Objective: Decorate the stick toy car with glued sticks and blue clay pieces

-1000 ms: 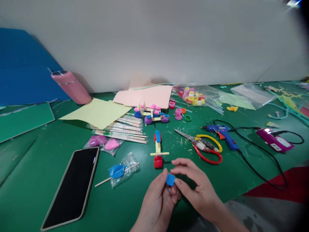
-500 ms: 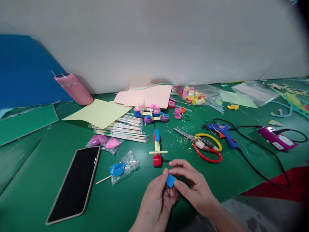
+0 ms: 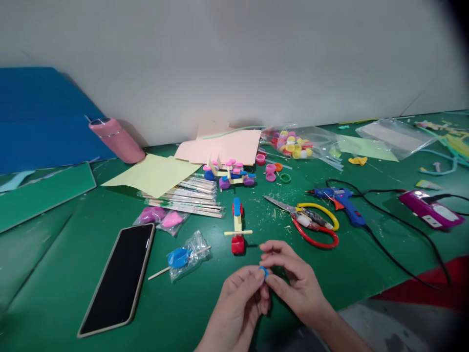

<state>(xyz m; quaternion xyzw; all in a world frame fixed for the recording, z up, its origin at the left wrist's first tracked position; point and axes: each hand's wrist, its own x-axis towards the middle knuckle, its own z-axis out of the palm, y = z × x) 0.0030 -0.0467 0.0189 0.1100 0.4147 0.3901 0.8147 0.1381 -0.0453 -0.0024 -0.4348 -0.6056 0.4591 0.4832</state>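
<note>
Between my two hands is a small piece of blue modelling clay (image 3: 263,272), mostly covered by fingers. My left hand (image 3: 240,300) pinches it, the thumb over its face. The fingertips of my right hand (image 3: 295,281) press on its right side. Just beyond them a small toy vehicle (image 3: 238,225) stands on the green table, with red wheels, a pale stick body, a crossbar and blue clay on its far end. To its left lies more blue clay (image 3: 178,257) in a clear wrapper with a thin stick.
Scissors (image 3: 311,220) and a blue glue gun (image 3: 340,200), its cord running to a purple power block (image 3: 430,208), lie right. A phone (image 3: 117,278) and wrapped sticks (image 3: 186,198) are left. Behind stand finished-looking toy vehicles (image 3: 232,176), bottle caps (image 3: 270,172) and a pink tumbler (image 3: 117,139).
The blue clay was a flat square showing between my fingers; now my left thumb covers most of it and only a small part shows. The view has shifted slightly.
</note>
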